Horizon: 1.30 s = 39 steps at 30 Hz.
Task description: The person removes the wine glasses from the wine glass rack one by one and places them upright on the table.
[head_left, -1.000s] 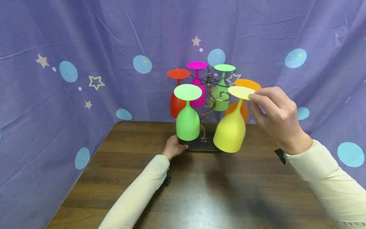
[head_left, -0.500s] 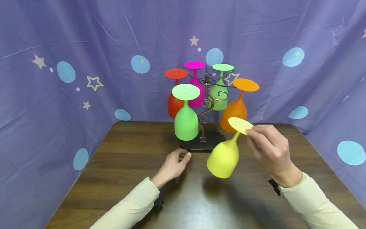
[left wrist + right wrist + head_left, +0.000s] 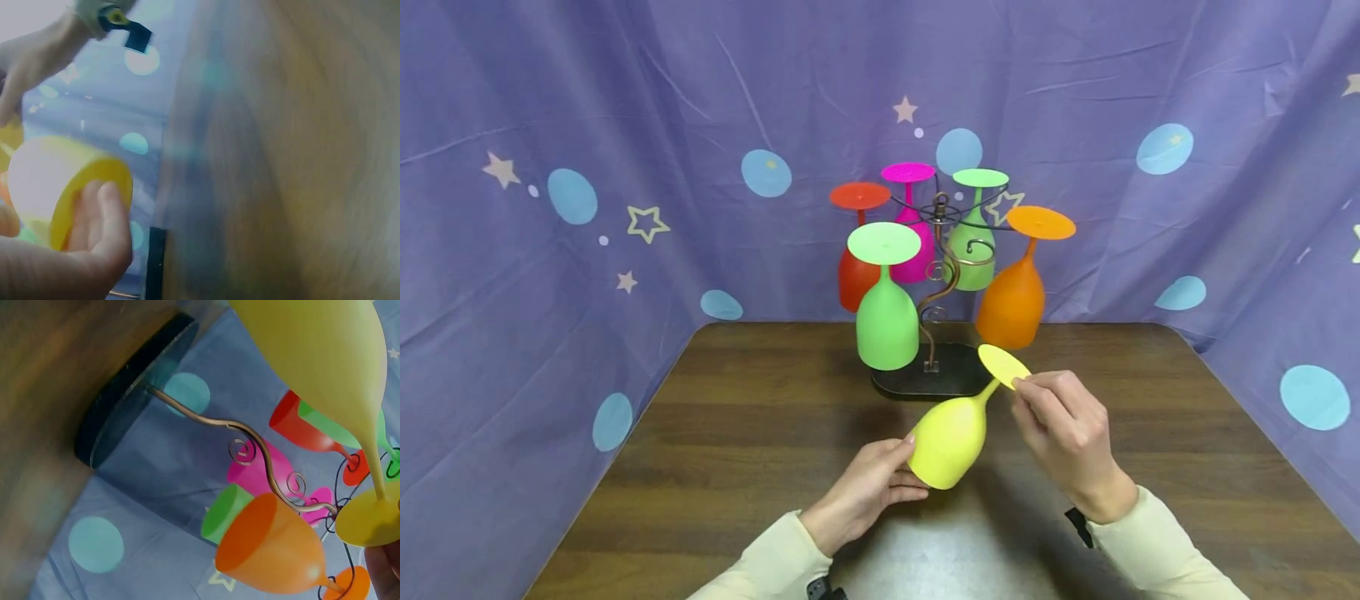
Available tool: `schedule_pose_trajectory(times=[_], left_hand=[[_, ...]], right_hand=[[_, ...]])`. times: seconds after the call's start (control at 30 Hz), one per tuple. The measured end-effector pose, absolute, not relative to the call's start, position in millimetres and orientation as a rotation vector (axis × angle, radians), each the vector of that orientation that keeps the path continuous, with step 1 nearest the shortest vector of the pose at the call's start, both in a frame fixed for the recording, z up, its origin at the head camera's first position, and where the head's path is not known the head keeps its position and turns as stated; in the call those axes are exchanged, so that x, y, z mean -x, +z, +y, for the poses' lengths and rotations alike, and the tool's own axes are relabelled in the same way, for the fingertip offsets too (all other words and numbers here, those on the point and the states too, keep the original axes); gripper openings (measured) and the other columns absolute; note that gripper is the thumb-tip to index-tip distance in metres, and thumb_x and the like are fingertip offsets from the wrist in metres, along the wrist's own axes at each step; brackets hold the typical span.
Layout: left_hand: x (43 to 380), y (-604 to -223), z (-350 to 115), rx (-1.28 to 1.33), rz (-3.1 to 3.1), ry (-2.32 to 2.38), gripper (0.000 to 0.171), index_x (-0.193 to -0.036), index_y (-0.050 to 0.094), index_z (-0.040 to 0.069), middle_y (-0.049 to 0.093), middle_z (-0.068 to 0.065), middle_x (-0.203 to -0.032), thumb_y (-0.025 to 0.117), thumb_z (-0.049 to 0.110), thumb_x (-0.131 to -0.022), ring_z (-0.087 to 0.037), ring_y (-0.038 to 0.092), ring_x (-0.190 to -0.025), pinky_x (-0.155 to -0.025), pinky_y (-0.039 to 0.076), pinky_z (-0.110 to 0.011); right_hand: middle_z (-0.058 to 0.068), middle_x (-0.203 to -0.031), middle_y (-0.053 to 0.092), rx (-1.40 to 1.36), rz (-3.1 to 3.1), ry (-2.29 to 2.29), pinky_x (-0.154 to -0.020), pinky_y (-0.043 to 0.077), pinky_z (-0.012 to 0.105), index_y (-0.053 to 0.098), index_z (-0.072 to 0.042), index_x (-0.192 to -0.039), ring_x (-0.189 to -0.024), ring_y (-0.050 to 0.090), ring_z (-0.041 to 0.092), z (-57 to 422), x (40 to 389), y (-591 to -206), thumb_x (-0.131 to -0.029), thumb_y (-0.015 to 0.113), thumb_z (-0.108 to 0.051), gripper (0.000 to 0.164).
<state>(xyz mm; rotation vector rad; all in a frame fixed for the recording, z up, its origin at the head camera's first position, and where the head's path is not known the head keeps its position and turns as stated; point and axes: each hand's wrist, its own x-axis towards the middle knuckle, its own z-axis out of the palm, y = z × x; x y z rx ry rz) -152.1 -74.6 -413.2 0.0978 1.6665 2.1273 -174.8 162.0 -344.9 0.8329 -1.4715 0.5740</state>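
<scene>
The yellow goblet [image 3: 951,442] is hanging tilted in front of the rack [image 3: 957,371], the right hand [image 3: 1070,433] pinching its foot while the left hand [image 3: 867,492] is gripping its rim, thumb outside and fingers inside the bowl. An orange goblet [image 3: 1011,304] is hanging upside down on the rack's right, a light green goblet [image 3: 887,325] at its front left, and red [image 3: 855,275], pink [image 3: 917,250] and green goblets [image 3: 973,279] farther back. The rack is standing on a wooden table [image 3: 737,442], a purple curtain [image 3: 1060,100] hanging behind it.

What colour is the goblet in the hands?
The goblet is yellow; the head view shows it best.
</scene>
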Motion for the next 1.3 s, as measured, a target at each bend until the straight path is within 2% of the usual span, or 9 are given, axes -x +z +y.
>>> schedule_pose_trajectory(times=[0.1, 0.17, 0.37, 0.6, 0.7, 0.83, 0.97, 1.17, 1.3], left_hand=[[154, -417, -81, -0.051, 1.505, 2.284, 0.02, -0.101, 0.053, -0.002, 0.062, -0.012, -0.096, 0.054, 0.018, -0.097, -0.021, 0.065, -0.086, -0.083, 0.053, -0.04], [156, -419, -86, -0.035, 1.433, 2.357, 0.015, -0.101, 0.051, -0.001, 0.062, -0.011, -0.098, 0.053, 0.013, -0.097, -0.02, 0.064, -0.09, -0.084, 0.052, -0.038], [158, -415, -100, -0.004, 1.412, 2.438, 0.023, -0.111, 0.045, -0.007, 0.061, -0.009, -0.1, 0.052, 0.011, -0.097, -0.016, 0.063, -0.09, -0.081, 0.052, -0.032], [156, -397, -120, 0.071, 1.733, 2.373, 0.021, -0.107, 0.049, -0.01, 0.062, -0.01, -0.092, 0.054, 0.007, -0.096, -0.016, 0.06, -0.08, -0.072, 0.05, -0.028], [157, -385, -136, 0.072, 2.016, 2.222, 0.018, -0.104, 0.054, -0.009, 0.064, -0.01, -0.085, 0.056, 0.006, -0.094, -0.016, 0.058, -0.076, -0.067, 0.048, -0.026], [161, -369, -163, 0.036, 2.424, 1.904, 0.014, -0.1, 0.059, -0.005, 0.062, -0.008, -0.08, 0.059, 0.007, -0.093, -0.015, 0.053, -0.069, -0.059, 0.043, -0.024], [167, -352, -190, -0.096, 2.721, 1.59, 0.014, -0.1, 0.058, -0.002, 0.063, -0.007, -0.081, 0.06, 0.01, -0.093, -0.015, 0.053, -0.071, -0.06, 0.044, -0.025], [185, -331, -218, -0.373, 3.09, 1.155, 0.01, -0.097, 0.057, 0.0, 0.057, -0.004, -0.074, 0.061, 0.008, -0.091, -0.016, 0.048, -0.065, -0.059, 0.041, -0.029], [205, -323, -231, -0.506, 3.283, 0.904, 0.008, -0.092, 0.055, 0.001, 0.054, -0.005, -0.072, 0.061, 0.006, -0.09, -0.02, 0.048, -0.063, -0.058, 0.04, -0.034]], right_hand=[[0.01, -0.068, 0.06, -0.844, -1.504, 0.592, -0.054, 0.047, 0.029, 0.068, 0.005, -0.075, -0.056, 0.054, 0.023, 160, 172, -353, -0.084, 0.058, -0.004, 0.017], [0.008, -0.068, 0.06, -0.857, -1.531, 0.605, -0.053, 0.046, 0.028, 0.068, 0.005, -0.076, -0.056, 0.053, 0.021, 159, 171, -359, -0.084, 0.058, -0.004, 0.016], [0.007, -0.07, 0.06, -0.897, -1.607, 0.669, -0.054, 0.047, 0.027, 0.067, 0.005, -0.078, -0.057, 0.055, 0.019, 158, 168, -377, -0.084, 0.06, -0.005, 0.014], [0.005, -0.073, 0.061, -0.937, -1.664, 0.73, -0.056, 0.048, 0.027, 0.067, 0.003, -0.081, -0.06, 0.056, 0.018, 156, 171, -394, -0.089, 0.062, -0.015, 0.02], [0.003, -0.072, 0.061, -0.928, -1.694, 0.762, -0.056, 0.047, 0.027, 0.067, 0.001, -0.082, -0.059, 0.056, 0.017, 161, 179, -401, -0.089, 0.061, -0.016, 0.02], [-0.003, -0.07, 0.058, -0.82, -1.784, 0.867, -0.057, 0.046, 0.022, 0.067, -0.006, -0.078, -0.061, 0.054, 0.011, 170, 194, -412, -0.083, 0.064, -0.008, 0.006], [-0.008, -0.071, 0.06, -0.616, -1.932, 0.996, -0.059, 0.046, 0.017, 0.068, -0.012, -0.075, -0.063, 0.055, 0.007, 178, 209, -421, -0.08, 0.068, -0.003, 0.01], [-0.005, -0.075, 0.067, -0.311, -2.198, 1.116, -0.06, 0.048, 0.024, 0.07, -0.013, -0.077, -0.065, 0.058, 0.01, 182, 233, -427, -0.084, 0.07, -0.013, 0.007], [0.0, -0.078, 0.068, -0.129, -2.436, 1.221, -0.061, 0.049, 0.028, 0.072, -0.011, -0.088, -0.066, 0.061, 0.013, 181, 247, -426, -0.086, 0.069, -0.022, 0.012]])
